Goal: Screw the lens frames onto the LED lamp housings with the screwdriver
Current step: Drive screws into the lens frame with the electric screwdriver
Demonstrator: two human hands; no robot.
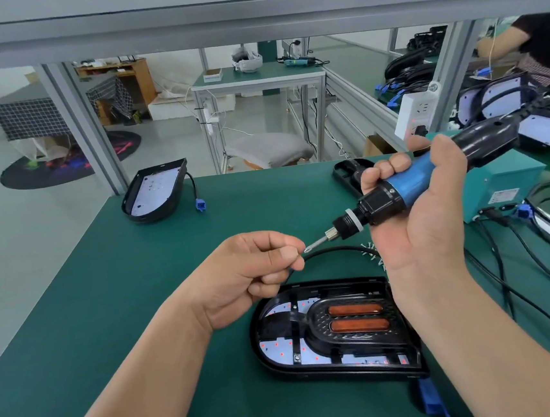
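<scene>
Farther back, second housing (153, 195) at mat (83, 294) far edge.

The right hand (425, 217) grips a blue-and-black screwdriver (409, 183), its bit slanting down-left. The left hand (249, 271) pinches a tiny screw (304, 250) at the bit's tip. Below them, on the green table (107, 291), lies a black lamp housing (267, 357) carrying a lens frame (356, 335); a second housing (154, 193) sits far left.

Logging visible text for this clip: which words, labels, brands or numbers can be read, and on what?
None can be read.
The label on the teal box: too small and blurred.
On the screwdriver and lamp housing: no lettering shows.
</scene>
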